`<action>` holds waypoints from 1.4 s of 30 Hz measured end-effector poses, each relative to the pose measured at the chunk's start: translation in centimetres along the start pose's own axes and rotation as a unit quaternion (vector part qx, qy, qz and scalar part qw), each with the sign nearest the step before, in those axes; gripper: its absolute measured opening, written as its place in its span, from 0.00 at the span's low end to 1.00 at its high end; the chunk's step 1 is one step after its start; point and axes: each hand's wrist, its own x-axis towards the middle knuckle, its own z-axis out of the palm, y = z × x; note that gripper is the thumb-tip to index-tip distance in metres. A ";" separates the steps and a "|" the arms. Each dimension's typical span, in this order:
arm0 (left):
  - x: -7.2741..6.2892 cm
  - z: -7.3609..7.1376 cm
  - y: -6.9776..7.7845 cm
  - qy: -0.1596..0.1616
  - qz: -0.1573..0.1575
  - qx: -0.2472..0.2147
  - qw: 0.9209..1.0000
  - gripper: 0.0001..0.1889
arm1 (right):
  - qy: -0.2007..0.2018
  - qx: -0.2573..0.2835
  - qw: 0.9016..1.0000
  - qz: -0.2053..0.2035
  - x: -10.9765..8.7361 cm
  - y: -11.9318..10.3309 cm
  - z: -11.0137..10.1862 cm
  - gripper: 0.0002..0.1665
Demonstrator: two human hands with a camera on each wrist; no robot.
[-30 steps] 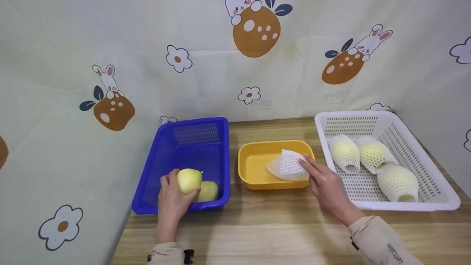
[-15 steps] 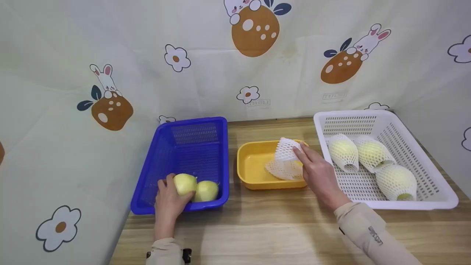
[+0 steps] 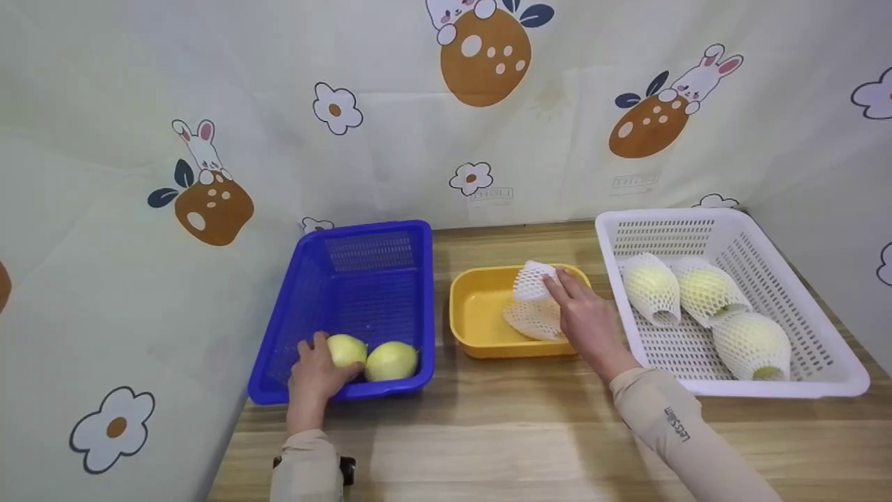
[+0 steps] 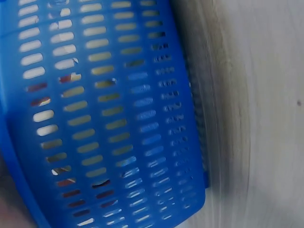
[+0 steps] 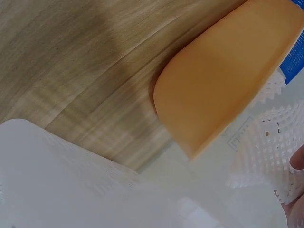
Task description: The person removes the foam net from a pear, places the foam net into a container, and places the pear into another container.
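Left hand curls around a bare pear low in the near end of the blue basket, touching a 2nd bare pear. Right hand pinches a foam net sleeve over the yellow tray, above another loose sleeve. Judged progress: 2 pears stripped and binned; 3 wrapped pears remain in the white basket. The held sleeve stands roughly upright, long axis tilted toward the wall.

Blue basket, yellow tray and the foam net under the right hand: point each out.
blue basket (image 3: 362, 279), head view, bare inner floor.
yellow tray (image 3: 477, 314), head view, bare inside bottom.
foam net (image 3: 529, 284), head view, upper mesh beside the fingertips.
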 end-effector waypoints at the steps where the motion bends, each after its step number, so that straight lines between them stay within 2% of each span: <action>1: 0.2 -0.1 -0.1 -0.014 -0.004 0.003 1.000 0.41 | -0.005 0.000 1.000 0.003 0.0 0.0 0.2 0.30; 7: 1.0 -0.5 -0.3 -0.081 -0.026 0.022 0.996 0.47 | -0.018 -0.004 1.000 0.004 0.0 0.1 1.4 0.27; 14: 1.1 -0.5 -0.2 -0.118 -0.033 0.034 0.992 0.49 | -0.041 -0.026 0.999 0.005 -0.5 0.1 3.2 0.23; 19: 1.1 -0.6 -0.1 -0.139 -0.040 0.041 0.989 0.50 | -0.081 -0.012 0.996 0.039 -0.7 -0.2 3.8 0.20; 22: 1.2 -0.6 -0.1 -0.144 -0.042 0.045 0.988 0.50 | -0.134 0.026 0.988 0.073 -0.8 -0.2 3.8 0.20; 25: 1.3 -0.6 -0.1 -0.144 -0.042 0.047 0.988 0.50 | -0.204 0.067 0.971 0.103 -1.0 0.0 3.7 0.22; 27: 1.3 -0.6 -0.1 -0.144 -0.046 0.047 0.987 0.50 | -0.233 0.077 0.963 0.108 -1.2 0.0 3.6 0.25; 28: 1.3 -0.5 0.0 -0.144 -0.047 0.046 0.987 0.50 | -0.240 0.073 0.963 0.104 -1.3 0.0 3.5 0.27; 30: 1.3 -0.5 0.0 -0.144 -0.048 0.045 0.987 0.50 | -0.222 0.059 0.969 0.087 -1.4 -0.1 3.4 0.28; 34: 1.2 -0.6 0.0 -0.146 -0.047 0.044 0.987 0.51 | -0.135 0.030 0.990 0.037 -1.6 -0.6 3.2 0.24; 36: 1.2 -0.6 0.0 -0.145 -0.045 0.048 0.987 0.51 | -0.112 0.028 0.993 0.021 -1.7 -1.0 3.1 0.22; 38: 1.2 -0.6 0.0 -0.143 -0.044 0.051 0.987 0.50 | -0.117 0.031 0.992 0.017 -1.8 -1.3 3.1 0.21; 42: 1.3 -0.5 -0.1 -0.139 -0.042 0.056 0.988 0.50 | -0.178 0.035 0.983 0.032 -2.1 -1.5 3.2 0.23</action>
